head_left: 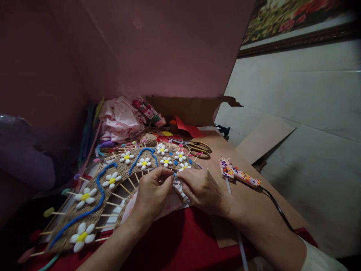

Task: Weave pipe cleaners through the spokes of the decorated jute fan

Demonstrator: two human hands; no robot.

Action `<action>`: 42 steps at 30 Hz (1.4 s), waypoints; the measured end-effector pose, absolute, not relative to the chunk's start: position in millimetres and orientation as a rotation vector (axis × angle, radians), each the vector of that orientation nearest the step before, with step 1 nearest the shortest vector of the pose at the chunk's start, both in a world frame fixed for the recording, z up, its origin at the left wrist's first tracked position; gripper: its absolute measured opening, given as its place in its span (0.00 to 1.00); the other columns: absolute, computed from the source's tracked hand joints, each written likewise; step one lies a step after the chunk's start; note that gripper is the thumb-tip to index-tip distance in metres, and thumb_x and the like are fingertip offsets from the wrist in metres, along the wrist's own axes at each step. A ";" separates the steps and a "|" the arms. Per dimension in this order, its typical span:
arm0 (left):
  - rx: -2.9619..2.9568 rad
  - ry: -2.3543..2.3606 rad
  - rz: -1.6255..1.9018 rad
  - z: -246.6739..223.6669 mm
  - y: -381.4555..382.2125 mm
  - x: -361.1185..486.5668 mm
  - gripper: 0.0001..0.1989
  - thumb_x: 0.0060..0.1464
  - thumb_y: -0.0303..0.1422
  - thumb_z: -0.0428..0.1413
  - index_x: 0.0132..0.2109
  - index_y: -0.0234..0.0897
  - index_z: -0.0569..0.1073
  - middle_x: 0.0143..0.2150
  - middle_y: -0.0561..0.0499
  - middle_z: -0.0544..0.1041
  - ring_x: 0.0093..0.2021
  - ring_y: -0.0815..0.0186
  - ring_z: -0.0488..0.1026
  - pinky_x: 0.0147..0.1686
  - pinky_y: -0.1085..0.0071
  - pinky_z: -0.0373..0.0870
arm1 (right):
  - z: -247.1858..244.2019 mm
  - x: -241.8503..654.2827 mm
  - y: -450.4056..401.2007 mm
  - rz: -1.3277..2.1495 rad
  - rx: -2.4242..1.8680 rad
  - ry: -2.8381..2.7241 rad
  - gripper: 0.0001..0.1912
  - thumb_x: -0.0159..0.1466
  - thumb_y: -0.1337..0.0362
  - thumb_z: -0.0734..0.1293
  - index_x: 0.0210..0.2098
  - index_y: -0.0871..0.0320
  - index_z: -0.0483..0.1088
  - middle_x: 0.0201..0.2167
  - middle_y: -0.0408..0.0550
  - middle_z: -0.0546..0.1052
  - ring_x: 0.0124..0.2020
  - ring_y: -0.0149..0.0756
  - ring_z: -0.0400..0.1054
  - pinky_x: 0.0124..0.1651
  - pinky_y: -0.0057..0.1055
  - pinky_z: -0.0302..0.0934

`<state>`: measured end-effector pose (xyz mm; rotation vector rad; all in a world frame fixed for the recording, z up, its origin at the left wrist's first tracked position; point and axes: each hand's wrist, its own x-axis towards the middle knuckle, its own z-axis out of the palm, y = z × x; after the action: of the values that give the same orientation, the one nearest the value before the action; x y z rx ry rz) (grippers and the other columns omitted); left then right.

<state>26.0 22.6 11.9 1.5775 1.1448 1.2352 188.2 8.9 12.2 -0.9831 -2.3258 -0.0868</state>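
Observation:
Both hands meet over the inner edge of an arched, twine-wrapped craft piece [93,203]. My left hand [153,192] is pinched, its fingertips close to a small blue bit [175,175]. From the other side my right hand [200,188] closes its fingers on the same blue bit, whose kind is too small to make out. White flowers with yellow centres [85,197] lie along the twine, with wavy blue strips [100,188] and blue dots [176,163] among them. Thin wooden sticks [113,215] span the inner gap.
A flower-patterned glue gun [237,173] with a black cord lies on the cardboard [270,199] at right. Scissors [197,146] rest behind the arch, near a twine ball [148,139] and red paper [188,128]. Crumpled pink cloth [121,118] is piled against the pink wall.

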 end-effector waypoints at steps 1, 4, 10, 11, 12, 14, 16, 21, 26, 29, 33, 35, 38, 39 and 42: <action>1.497 1.124 1.236 12.8 22.2 26.9 0.03 0.44 0.30 0.59 0.28 0.34 0.75 0.25 0.52 0.75 0.25 0.69 0.70 0.25 0.76 0.66 | 11.7 187.6 8.5 -0.032 -0.980 -2.287 0.10 0.66 0.67 0.55 0.37 0.62 0.67 0.30 0.51 0.74 0.31 0.35 0.67 0.34 0.31 0.57; 1.219 1.030 1.217 16.8 20.3 29.5 0.07 0.39 0.31 0.62 0.27 0.33 0.73 0.21 0.54 0.73 0.21 0.72 0.68 0.22 0.76 0.66 | 11.4 185.4 6.8 0.107 -0.979 -2.160 0.08 0.64 0.70 0.57 0.37 0.61 0.67 0.29 0.48 0.74 0.31 0.33 0.67 0.34 0.29 0.57; 0.861 0.822 1.164 21.0 17.9 31.7 0.13 0.35 0.31 0.66 0.28 0.31 0.71 0.22 0.53 0.74 0.20 0.71 0.70 0.22 0.74 0.69 | 13.5 182.9 3.7 0.277 -0.955 -2.005 0.07 0.64 0.70 0.58 0.36 0.60 0.67 0.28 0.45 0.70 0.29 0.30 0.64 0.33 0.27 0.57; 0.832 0.809 1.159 20.8 18.0 31.4 0.13 0.35 0.31 0.66 0.28 0.31 0.71 0.22 0.52 0.74 0.20 0.70 0.70 0.22 0.74 0.69 | 13.9 182.9 3.6 0.263 -0.950 -2.007 0.07 0.64 0.70 0.57 0.35 0.60 0.67 0.27 0.45 0.70 0.29 0.30 0.63 0.33 0.27 0.57; 0.801 0.798 1.149 20.6 18.3 31.0 0.13 0.36 0.30 0.66 0.29 0.31 0.71 0.22 0.52 0.74 0.20 0.71 0.70 0.22 0.74 0.69 | 14.1 183.0 3.7 0.238 -0.944 -2.020 0.07 0.64 0.70 0.57 0.34 0.60 0.66 0.27 0.45 0.69 0.29 0.30 0.62 0.32 0.27 0.56; 0.737 0.776 1.112 20.5 18.9 29.8 0.12 0.38 0.29 0.66 0.29 0.31 0.71 0.21 0.53 0.73 0.20 0.72 0.69 0.22 0.76 0.68 | 14.5 183.5 4.4 0.182 -0.929 -2.076 0.07 0.64 0.69 0.57 0.33 0.60 0.65 0.26 0.46 0.69 0.28 0.31 0.61 0.32 0.28 0.56; 0.697 0.741 1.071 20.7 19.3 28.4 0.11 0.39 0.28 0.65 0.29 0.30 0.71 0.21 0.53 0.72 0.20 0.73 0.68 0.21 0.78 0.67 | 14.6 184.2 5.3 0.138 -0.911 -2.136 0.07 0.64 0.69 0.57 0.33 0.59 0.65 0.27 0.46 0.69 0.29 0.32 0.61 0.32 0.28 0.55; 0.653 0.673 1.018 19.1 18.9 26.3 0.09 0.41 0.26 0.64 0.30 0.31 0.70 0.20 0.56 0.69 0.14 0.79 0.60 0.14 0.82 0.57 | 12.8 184.6 4.8 0.083 -0.910 -2.222 0.07 0.64 0.69 0.56 0.36 0.60 0.65 0.29 0.49 0.70 0.31 0.34 0.63 0.34 0.30 0.58; 0.625 0.597 0.902 17.7 17.1 25.1 0.09 0.44 0.28 0.63 0.30 0.34 0.68 0.17 0.59 0.67 0.10 0.80 0.55 0.15 0.79 0.62 | 11.0 184.3 4.1 0.113 -0.900 -2.244 0.07 0.65 0.69 0.56 0.35 0.60 0.65 0.29 0.49 0.71 0.32 0.34 0.65 0.35 0.30 0.59; 0.651 0.609 0.862 19.8 16.3 24.1 0.10 0.42 0.28 0.63 0.30 0.34 0.68 0.17 0.58 0.67 0.09 0.80 0.54 0.11 0.81 0.55 | 11.8 184.7 5.1 0.248 -0.876 -2.190 0.07 0.64 0.70 0.57 0.35 0.60 0.66 0.29 0.47 0.71 0.32 0.32 0.65 0.34 0.27 0.59; 0.722 0.690 0.822 21.9 17.9 22.8 0.11 0.39 0.28 0.64 0.28 0.34 0.67 0.16 0.58 0.66 0.09 0.80 0.53 0.08 0.82 0.47 | 13.7 184.9 5.5 0.436 -0.951 -2.111 0.07 0.63 0.71 0.59 0.36 0.58 0.68 0.29 0.43 0.73 0.30 0.29 0.66 0.34 0.25 0.59; 0.798 0.728 0.841 20.6 19.6 22.3 0.11 0.38 0.28 0.64 0.27 0.34 0.67 0.16 0.58 0.65 0.09 0.80 0.53 0.09 0.82 0.47 | 13.9 184.9 5.6 0.418 -0.970 -2.124 0.06 0.63 0.70 0.59 0.34 0.58 0.68 0.27 0.43 0.73 0.29 0.29 0.66 0.32 0.25 0.58; 0.923 0.764 0.886 16.9 20.9 21.8 0.12 0.37 0.31 0.64 0.25 0.33 0.67 0.18 0.57 0.67 0.13 0.78 0.59 0.12 0.80 0.54 | 12.4 185.3 6.4 0.270 -0.927 -2.186 0.07 0.64 0.69 0.58 0.33 0.59 0.68 0.27 0.45 0.73 0.28 0.30 0.66 0.32 0.27 0.58; 0.957 0.780 0.895 16.0 20.7 21.7 0.12 0.37 0.32 0.64 0.25 0.33 0.67 0.19 0.56 0.68 0.14 0.77 0.61 0.14 0.80 0.57 | 11.6 185.6 6.7 0.221 -0.910 -2.211 0.07 0.63 0.69 0.58 0.33 0.59 0.67 0.27 0.46 0.73 0.29 0.31 0.66 0.32 0.27 0.58; 1.058 0.846 0.892 15.5 19.1 21.9 0.12 0.39 0.33 0.63 0.25 0.34 0.67 0.18 0.56 0.68 0.14 0.74 0.63 0.15 0.78 0.60 | 9.4 186.2 7.5 0.165 -0.893 -2.249 0.07 0.63 0.70 0.58 0.33 0.60 0.68 0.27 0.48 0.73 0.30 0.32 0.67 0.33 0.28 0.58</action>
<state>21.9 19.1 15.5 1.0576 0.8459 0.8915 186.2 7.5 9.4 -0.8933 -2.2486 0.1652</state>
